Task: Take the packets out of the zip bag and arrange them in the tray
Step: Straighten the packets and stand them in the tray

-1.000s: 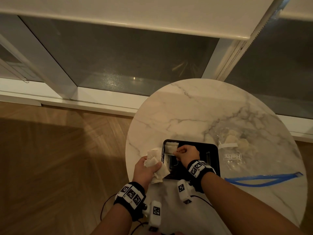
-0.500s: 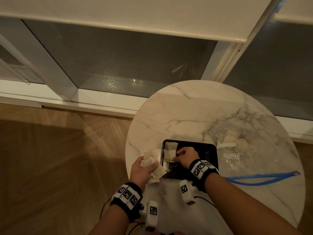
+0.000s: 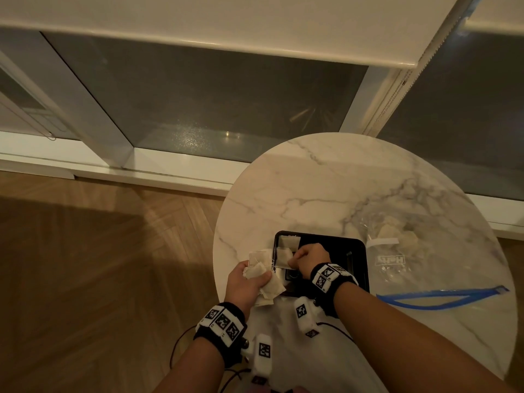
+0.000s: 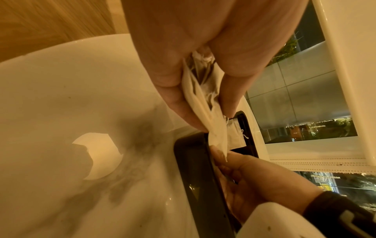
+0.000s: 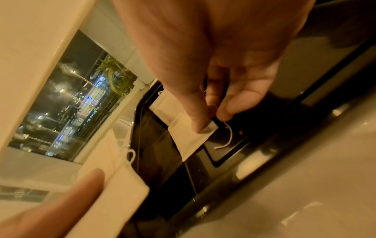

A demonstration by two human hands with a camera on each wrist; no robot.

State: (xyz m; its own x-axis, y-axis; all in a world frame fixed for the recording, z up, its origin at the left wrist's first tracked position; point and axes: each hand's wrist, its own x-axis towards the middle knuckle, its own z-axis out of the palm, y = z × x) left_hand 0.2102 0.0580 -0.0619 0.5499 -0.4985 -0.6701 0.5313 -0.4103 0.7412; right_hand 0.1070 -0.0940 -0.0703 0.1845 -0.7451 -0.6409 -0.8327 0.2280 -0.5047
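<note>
A wood floor (image 3: 93, 265) fills the left of the scene, with a window frame (image 3: 93, 109) along the far side. To the right stands a round white marble table (image 3: 326, 194).

At the table's near left edge, the left hand (image 3: 246, 283) grips a loose bunch of pale paper packets (image 3: 262, 275) — fingers and thumb are curled round them, and the left wrist view shows the bunch (image 4: 203, 103) pinched between thumb and fingers just above the tray's left rim.

Just right of it lies a black rectangular tray (image 3: 360, 251). One packet (image 3: 288, 241) lies flat in its far left corner. Directly nearer, a second packet (image 3: 283, 257) sits over the tray's left side, held by the right hand (image 3: 309, 256). In the right wrist view the fingertips (image 5: 203, 128) press on that packet's corner (image 5: 189, 136) while the thumb closes beside them, and a thin white string (image 5: 227, 138) trails from it onto the tray floor.

Right of the tray, touching or almost touching its edge, lies the clear zip bag (image 3: 402, 251) — flat on the marble, several more packets visible inside at its far end. Its blue zip strip (image 3: 442, 296) gapes open toward the near right.
</note>
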